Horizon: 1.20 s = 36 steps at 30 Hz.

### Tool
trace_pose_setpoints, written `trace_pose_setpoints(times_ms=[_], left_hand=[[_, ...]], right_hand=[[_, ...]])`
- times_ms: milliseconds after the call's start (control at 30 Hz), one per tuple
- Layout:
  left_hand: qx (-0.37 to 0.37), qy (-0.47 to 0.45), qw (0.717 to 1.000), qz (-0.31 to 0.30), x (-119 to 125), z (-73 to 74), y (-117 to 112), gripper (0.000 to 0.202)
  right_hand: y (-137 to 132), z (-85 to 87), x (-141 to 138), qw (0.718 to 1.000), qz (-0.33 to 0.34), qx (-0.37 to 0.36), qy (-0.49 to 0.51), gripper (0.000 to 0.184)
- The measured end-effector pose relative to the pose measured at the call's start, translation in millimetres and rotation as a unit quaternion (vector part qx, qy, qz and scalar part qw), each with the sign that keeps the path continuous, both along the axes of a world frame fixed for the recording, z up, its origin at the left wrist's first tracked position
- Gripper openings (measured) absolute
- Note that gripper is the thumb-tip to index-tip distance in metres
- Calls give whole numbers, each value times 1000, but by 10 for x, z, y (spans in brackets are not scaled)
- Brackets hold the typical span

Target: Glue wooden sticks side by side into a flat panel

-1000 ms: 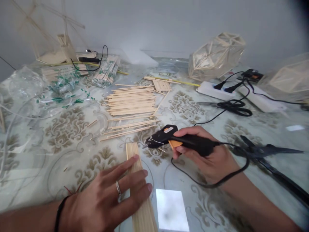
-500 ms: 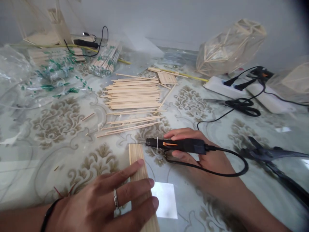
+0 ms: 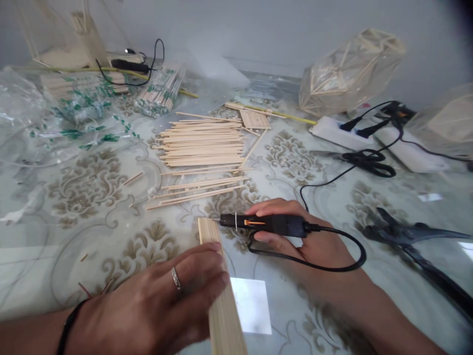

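Glue gun (image 3: 269,224) nearer slat (image 3: 224,318) — R hand (image 3: 314,246) grips it, L hand (image 3: 155,305) holds slat.

Pale wooden slat panel (image 3: 226,320), long and narrow, lies flat on the desk (image 3: 111,197) under the left hand (image 3: 155,305). Black glue gun (image 3: 269,224) with an orange trigger sits level in the right hand (image 3: 310,244), nozzle right at the panel's far corner.
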<state>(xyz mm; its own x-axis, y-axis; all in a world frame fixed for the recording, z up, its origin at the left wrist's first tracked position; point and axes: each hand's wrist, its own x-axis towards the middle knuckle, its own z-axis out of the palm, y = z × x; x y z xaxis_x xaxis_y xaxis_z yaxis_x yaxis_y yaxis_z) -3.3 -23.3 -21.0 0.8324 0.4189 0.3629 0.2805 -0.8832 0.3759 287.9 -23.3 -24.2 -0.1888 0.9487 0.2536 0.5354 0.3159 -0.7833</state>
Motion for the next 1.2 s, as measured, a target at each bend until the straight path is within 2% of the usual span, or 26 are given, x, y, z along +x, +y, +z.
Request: trace_pose_setpoints(times_ms=[233, 367, 533, 733, 1067, 1200], left_hand=[[-3, -107, 994, 6, 68, -93, 53, 11], [26, -104, 994, 20, 48, -41, 100, 16], [28, -118, 993, -3, 19, 29, 152, 14], [3, -122, 992, 18, -9, -22, 121, 14], [47, -106, 991, 62, -21, -36, 73, 14], [32, -99, 992, 69, -32, -38, 80, 15]], right_hand=[[-18, -17, -27, 1000, -6, -9, -23, 12], [-29, -13, -36, 999, -3, 7, -40, 13], [-51, 17, -31, 999, 15, 13, -36, 13], [-59, 60, -29, 999, -4, -14, -45, 8], [-41, 29, -17, 999, -10, -39, -30, 10], [-44, 0, 7, 999, -6, -45, -20, 13]])
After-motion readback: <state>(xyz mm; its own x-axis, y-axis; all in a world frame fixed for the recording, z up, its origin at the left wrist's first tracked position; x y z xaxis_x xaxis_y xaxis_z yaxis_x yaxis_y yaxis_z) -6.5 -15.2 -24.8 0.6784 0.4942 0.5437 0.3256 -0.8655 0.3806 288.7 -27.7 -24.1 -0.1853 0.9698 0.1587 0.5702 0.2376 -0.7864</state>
